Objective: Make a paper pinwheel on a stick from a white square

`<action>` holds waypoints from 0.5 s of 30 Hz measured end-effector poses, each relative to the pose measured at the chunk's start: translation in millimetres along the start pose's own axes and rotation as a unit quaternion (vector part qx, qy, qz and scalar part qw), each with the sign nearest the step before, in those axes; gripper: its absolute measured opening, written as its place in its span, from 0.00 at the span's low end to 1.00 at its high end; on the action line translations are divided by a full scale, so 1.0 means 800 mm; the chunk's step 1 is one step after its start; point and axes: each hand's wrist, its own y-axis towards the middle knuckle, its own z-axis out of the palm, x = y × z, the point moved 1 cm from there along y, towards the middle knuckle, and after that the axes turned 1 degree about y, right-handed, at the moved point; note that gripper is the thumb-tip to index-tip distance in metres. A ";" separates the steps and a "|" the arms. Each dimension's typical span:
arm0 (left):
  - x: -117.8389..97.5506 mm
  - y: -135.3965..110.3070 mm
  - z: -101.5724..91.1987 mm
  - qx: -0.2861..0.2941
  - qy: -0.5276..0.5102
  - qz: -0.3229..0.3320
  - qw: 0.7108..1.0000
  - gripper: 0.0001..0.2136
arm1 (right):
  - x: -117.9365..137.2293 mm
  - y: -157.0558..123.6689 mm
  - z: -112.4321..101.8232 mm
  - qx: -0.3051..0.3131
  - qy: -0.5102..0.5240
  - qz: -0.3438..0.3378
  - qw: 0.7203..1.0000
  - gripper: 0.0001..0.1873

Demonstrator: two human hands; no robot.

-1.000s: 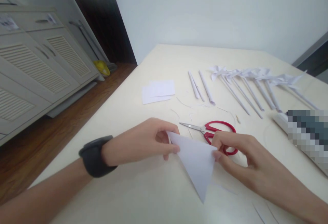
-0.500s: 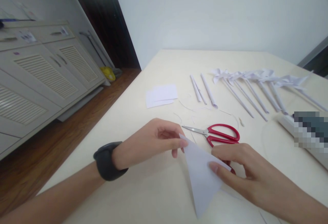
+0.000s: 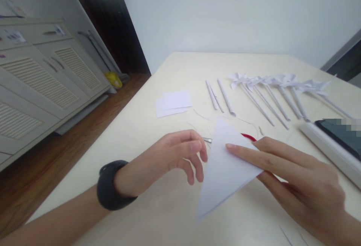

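Observation:
A white paper folded into a triangle [image 3: 225, 167] is lifted off the cream table [image 3: 135, 133], one corner pointing down towards me. My right hand [image 3: 296, 178] grips its right side, index finger stretched along the top face and the other fingers underneath. My left hand [image 3: 169, 159], with a black watch [image 3: 111, 186] on the wrist, hovers just left of the paper with its fingers loosely curled and apart, holding nothing. Red-handled scissors [image 3: 249, 137] lie behind the paper, mostly hidden; only the blade tip and a bit of handle show.
Small white paper squares [image 3: 173, 103] lie at mid-table. Rolled paper sticks [image 3: 218, 95] and a row of paper pinwheels [image 3: 270, 88] lie further back. A dark phone [image 3: 338, 133] rests on a long white box [image 3: 327, 148] at the right. Louvred cabinets [image 3: 42, 80] stand left of the table.
My left hand has let go of the paper's top corner and drawn back slightly. My right hand has swung the triangle up and to the right, covering most of the scissors.

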 end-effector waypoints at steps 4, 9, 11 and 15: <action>0.015 0.002 0.013 0.075 0.000 -0.064 0.995 0.08 | 0.001 0.002 0.009 0.017 0.016 -0.039 0.999 0.18; 0.014 0.000 0.016 0.010 0.044 -0.012 0.999 0.11 | 0.000 0.010 0.010 0.043 0.177 0.135 0.974 0.23; 0.014 0.000 0.014 -0.017 0.062 0.001 0.998 0.12 | 0.000 0.013 0.009 0.061 0.271 0.231 0.933 0.16; 0.020 -0.001 0.015 -0.037 0.086 0.015 0.995 0.14 | 0.003 0.018 0.009 0.120 0.367 0.260 0.885 0.16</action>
